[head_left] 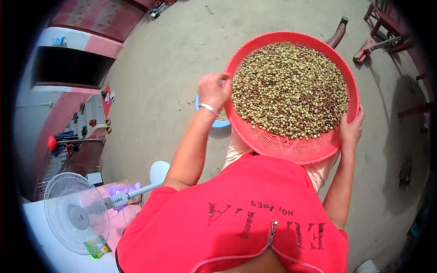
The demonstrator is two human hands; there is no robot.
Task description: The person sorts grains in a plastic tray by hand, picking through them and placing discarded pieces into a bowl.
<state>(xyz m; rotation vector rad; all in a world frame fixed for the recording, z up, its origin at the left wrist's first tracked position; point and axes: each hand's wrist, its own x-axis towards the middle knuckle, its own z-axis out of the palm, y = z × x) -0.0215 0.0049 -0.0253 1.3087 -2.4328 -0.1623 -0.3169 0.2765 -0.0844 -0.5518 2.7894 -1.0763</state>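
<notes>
A round red sieve basket [291, 157] with a mesh bottom is held in front of my red shirt, tilted slightly toward me. Small green and brown beans [291, 86] cover most of it, leaving bare mesh along the near side. My right hand [351, 128] grips the right rim, thumb inside. At the left rim, my left hand [215, 92] has its fingers curled together, slightly blurred; whatever they pinch is hidden. Below that hand, a blue basin [221, 123] is partly covered by the sieve and hand, with some beans visible inside.
A standing fan [78, 217] is at the lower left, near a purple packet [129, 193] and a green packet [97, 247]. Behind the sieve a curved piece of wood [337, 34] sticks out. Wooden furniture [384, 20] stands at upper right on the concrete floor [154, 91].
</notes>
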